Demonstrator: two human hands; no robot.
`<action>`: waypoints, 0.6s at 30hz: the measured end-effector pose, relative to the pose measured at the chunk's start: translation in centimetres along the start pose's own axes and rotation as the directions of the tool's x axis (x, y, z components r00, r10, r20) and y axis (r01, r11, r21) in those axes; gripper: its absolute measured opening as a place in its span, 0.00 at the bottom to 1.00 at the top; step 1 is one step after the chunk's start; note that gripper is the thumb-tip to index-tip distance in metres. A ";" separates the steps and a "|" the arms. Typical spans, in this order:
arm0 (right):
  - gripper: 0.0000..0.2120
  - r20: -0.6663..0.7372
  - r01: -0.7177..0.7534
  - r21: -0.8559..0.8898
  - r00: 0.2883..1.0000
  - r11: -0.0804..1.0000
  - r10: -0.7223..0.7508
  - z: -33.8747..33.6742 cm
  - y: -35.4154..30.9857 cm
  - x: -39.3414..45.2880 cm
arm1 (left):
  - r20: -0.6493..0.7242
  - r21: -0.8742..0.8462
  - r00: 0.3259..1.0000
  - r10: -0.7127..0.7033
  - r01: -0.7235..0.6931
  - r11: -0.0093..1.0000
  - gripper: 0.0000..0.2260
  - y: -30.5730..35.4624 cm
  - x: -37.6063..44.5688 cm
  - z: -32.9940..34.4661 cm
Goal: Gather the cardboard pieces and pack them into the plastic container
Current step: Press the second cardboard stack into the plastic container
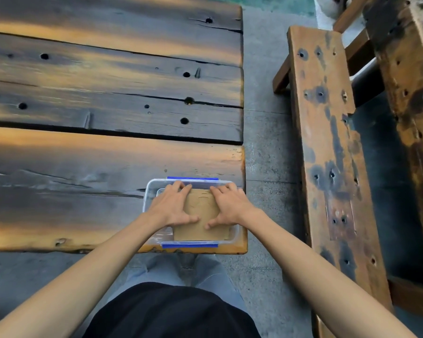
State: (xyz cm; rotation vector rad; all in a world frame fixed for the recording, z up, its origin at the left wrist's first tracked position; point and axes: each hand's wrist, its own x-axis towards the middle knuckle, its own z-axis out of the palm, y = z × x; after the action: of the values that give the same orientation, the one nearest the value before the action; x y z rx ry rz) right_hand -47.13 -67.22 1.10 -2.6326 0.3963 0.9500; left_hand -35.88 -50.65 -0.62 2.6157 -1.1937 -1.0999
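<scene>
A clear plastic container (149,191) with blue clips stands at the near right corner of the wooden table. Brown cardboard pieces (202,215) lie flat inside it as a stack. My left hand (171,206) rests on the stack's left side, fingers spread and reaching to the far rim, thumb on the cardboard. My right hand (227,204) lies on the right side in the same way. Both palms press flat on the cardboard; neither hand grips it.
The dark, weathered plank table (108,93) stretches away to the left and far side. A wooden bench (327,142) stands to the right across a strip of grey concrete floor (264,118). More wooden furniture (410,81) is at the far right.
</scene>
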 end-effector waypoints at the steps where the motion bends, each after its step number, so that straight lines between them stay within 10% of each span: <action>1: 0.56 0.002 0.004 0.004 1.000 1.000 -0.004 0.1 0.2 0.1 | -0.002 0.005 1.000 0.006 -0.006 1.000 0.47 0.1 0.1 0.0; 18: 0.43 0.069 0.068 -0.068 0.996 0.995 -0.064 -0.1 1.6 1.4 | 0.170 -0.056 0.984 -0.045 0.056 0.997 0.43 0.1 1.1 -0.3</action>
State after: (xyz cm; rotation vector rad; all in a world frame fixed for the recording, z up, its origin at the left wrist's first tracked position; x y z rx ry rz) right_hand -46.64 -68.89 -0.04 -2.6498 0.2628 1.0453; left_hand -35.28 -51.50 -1.02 2.5642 -1.1078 -1.3684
